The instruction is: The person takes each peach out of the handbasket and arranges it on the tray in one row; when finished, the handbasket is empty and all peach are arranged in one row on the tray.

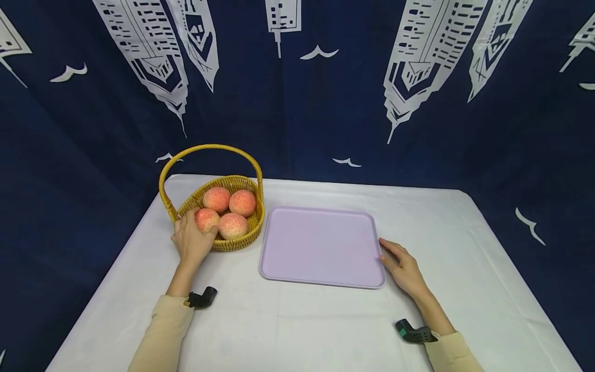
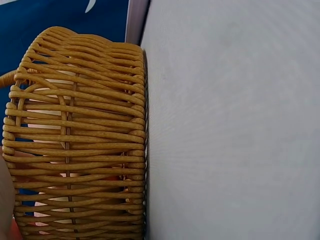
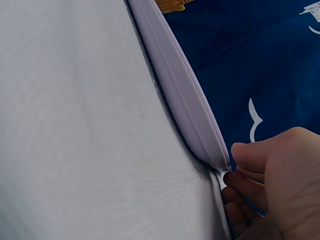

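In the head view, my left hand (image 1: pixel 192 237) reaches over the near left rim of a yellow wicker basket (image 1: pixel 254 235). Its fingers and thumb grip the front left peach (image 1: pixel 207 219). Beside that one lie another peach (image 1: pixel 234 226) and two more behind, all pink-red and speckled. The woven basket side (image 2: pixel 80 140) fills much of the left wrist view and hides most of that hand. On the other side, my right hand (image 1: pixel 406 271) touches the right rim of a pale purple tray (image 1: pixel 321 248), thumb and index finger apart. The tray's edge (image 3: pixel 185 95) also shows in the right wrist view.
A white cloth (image 1: pixel 297 320) covers the table. Behind it hangs a dark blue curtain (image 1: pixel 316 113) with white building and bird prints. The basket's tall arched handle (image 1: pixel 211 147) rises over the peaches. The tray lies flat just right of the basket.
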Demonstrator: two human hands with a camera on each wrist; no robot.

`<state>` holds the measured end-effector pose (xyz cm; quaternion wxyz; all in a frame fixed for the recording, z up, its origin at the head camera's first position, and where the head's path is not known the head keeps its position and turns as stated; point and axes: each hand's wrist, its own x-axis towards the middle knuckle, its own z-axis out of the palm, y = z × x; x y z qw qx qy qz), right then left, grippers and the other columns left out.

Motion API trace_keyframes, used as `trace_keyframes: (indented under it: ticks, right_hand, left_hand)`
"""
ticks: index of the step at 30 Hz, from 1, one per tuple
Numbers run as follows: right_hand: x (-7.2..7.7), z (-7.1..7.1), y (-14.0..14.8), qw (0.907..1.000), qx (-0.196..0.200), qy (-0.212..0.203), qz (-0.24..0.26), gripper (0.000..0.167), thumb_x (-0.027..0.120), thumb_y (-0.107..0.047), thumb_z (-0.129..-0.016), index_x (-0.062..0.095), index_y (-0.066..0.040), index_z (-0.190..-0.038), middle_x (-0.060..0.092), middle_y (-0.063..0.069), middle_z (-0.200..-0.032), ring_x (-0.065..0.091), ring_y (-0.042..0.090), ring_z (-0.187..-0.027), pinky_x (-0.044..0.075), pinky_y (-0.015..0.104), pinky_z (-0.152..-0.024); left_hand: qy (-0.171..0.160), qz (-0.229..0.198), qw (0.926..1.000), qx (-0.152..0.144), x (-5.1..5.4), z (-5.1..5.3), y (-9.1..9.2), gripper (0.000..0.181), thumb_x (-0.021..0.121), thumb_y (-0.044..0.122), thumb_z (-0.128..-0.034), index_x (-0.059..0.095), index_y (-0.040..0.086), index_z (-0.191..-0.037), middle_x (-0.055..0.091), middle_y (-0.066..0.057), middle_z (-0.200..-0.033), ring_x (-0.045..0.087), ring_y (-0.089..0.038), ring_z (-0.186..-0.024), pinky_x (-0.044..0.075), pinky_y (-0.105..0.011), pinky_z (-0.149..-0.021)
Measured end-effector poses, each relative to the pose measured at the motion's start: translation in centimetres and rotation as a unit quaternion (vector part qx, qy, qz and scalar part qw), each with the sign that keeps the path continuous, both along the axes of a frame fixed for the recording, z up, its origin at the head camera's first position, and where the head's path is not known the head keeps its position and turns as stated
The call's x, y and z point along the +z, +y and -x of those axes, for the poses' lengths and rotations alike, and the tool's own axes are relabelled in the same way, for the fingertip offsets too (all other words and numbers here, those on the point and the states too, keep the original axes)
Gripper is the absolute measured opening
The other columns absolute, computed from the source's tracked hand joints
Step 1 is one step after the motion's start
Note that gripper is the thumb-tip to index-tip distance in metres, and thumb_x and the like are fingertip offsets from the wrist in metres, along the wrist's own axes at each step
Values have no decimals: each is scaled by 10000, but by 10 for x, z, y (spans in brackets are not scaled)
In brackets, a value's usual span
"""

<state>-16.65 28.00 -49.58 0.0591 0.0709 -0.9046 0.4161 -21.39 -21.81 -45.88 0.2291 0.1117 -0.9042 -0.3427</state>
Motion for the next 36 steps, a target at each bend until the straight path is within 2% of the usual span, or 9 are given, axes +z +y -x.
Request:
trace_keyframes:
  ticks: [6,16,26,36]
  right_hand:
    - [0,3,-1,9998,17,134,-136,427,581,-68,-950,518,44,-1357,512,254,-1382,416,450,-1326,301,601,-1092]
    - [-4,3,-2,9996,-22,223,-197,423,591,-39,-933,532,51,-1342,533,245,-1365,432,442,-1319,309,582,-1082]
    - [-1,4,-1,9996,-2,170,-213,424,584,-52,-941,525,54,-1348,517,256,-1378,408,456,-1331,294,613,-1096]
    - [-1,3,-2,9996,-28,211,-181,419,586,-38,-937,534,55,-1342,528,254,-1369,419,455,-1322,299,612,-1092]
  left_hand:
    - [39,-161,9999,38,2,-1,0,634,731,147,-745,519,1,-1324,547,-260,-1328,414,-409,-1185,306,-594,-897]
    - [347,-441,9983,135,0,0,0,608,766,104,-708,579,12,-1279,588,-232,-1293,430,-382,-1162,300,-592,-911]
    - [849,-965,9917,72,0,-1,1,592,828,80,-673,640,39,-1233,604,-202,-1291,428,-370,-1194,266,-602,-945]
    - [932,-1464,9846,227,8,-4,0,607,844,81,-670,650,50,-1245,618,-183,-1292,432,-378,-1242,239,-598,-1052]
